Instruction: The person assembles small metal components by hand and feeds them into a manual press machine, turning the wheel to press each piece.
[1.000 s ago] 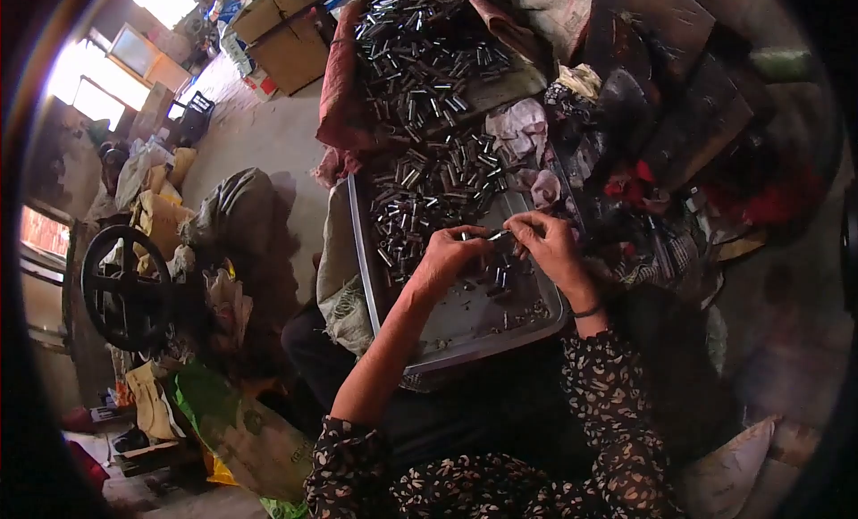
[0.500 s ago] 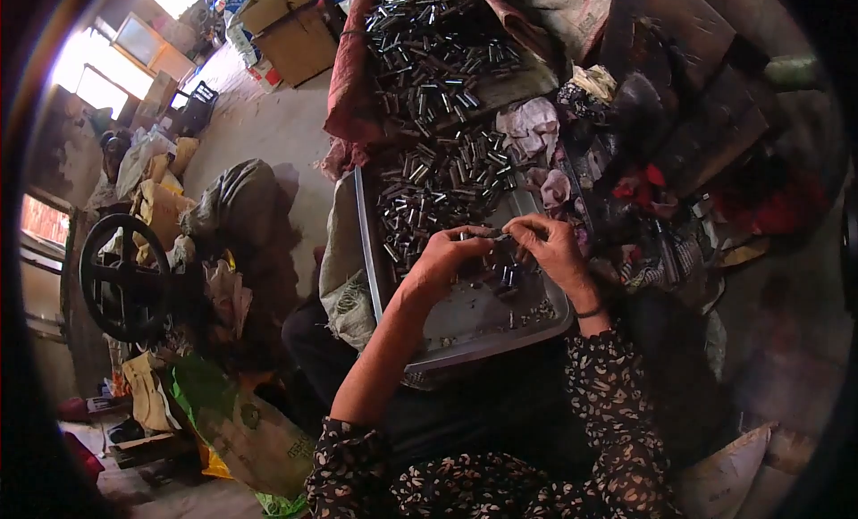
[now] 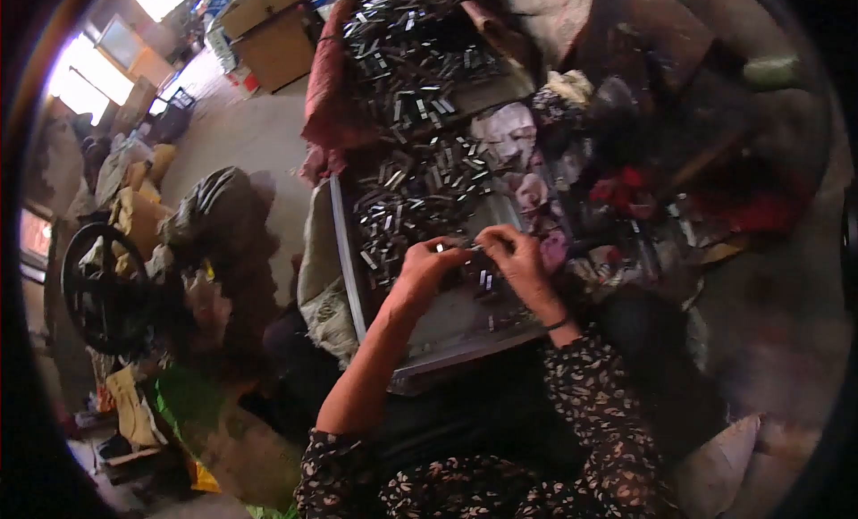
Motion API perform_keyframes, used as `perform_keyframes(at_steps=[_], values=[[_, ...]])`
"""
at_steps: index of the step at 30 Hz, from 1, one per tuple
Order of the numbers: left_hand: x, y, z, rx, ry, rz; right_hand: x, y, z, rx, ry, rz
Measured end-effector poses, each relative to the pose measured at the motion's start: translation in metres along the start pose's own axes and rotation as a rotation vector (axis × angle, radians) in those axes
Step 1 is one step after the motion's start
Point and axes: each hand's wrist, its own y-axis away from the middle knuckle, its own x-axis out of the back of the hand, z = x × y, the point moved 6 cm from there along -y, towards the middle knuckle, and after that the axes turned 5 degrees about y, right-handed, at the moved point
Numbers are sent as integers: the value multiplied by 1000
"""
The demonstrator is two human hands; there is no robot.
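Observation:
Both hands meet above a grey plastic tray [image 3: 344, 251]. My left hand [image 3: 424, 271] is closed, its thumb and fingers round a small metal tube [image 3: 440, 248] whose bright end shows. My right hand [image 3: 518, 267], a dark band at its wrist, pinches close to the left fingertips; what it grips is too small and blurred to name. Many short metal tubes [image 3: 393, 217], dark and shiny, lie heaped in the far part of the tray below the hands. A few tubes and small bits lie in the near part.
Beyond the tray, a red sack [image 3: 332, 99] borders a larger heap of metal tubes [image 3: 420, 50]. Rags [image 3: 507, 130] and dark clutter line the right side. To the left stand a black handwheel [image 3: 103, 287], stuffed sacks [image 3: 223, 211] and a cardboard box [image 3: 273, 50].
The whole view has shifted a little left and blurred slightly. Both hands stay together over the tray, and a bright tube end now shows in the left hand.

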Motion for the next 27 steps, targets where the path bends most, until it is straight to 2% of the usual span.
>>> perform_keyframes(at_steps=[1,3,7,12,15,18,22,25,27], values=[[-7,2,2,-3,8,-31,-1,1,1,33,25,27],[-14,9,6,25,55,-22,2,5,5,-45,-93,28],[-36,18,7,65,291,-213,15,14,-3,-217,-373,-14],[-60,17,1,56,253,-305,32,31,-6,-317,-457,35],[-65,13,-4,22,148,-315,40,36,-5,-268,-360,97],[-67,18,-4,14,109,-286,51,35,-5,-90,-106,169],[-71,19,-4,21,0,-268,54,43,-5,-209,-196,112],[-82,24,-2,31,-4,-296,61,45,-12,-127,-76,158],[-82,21,-5,23,-68,-303,67,47,-26,16,153,192]])
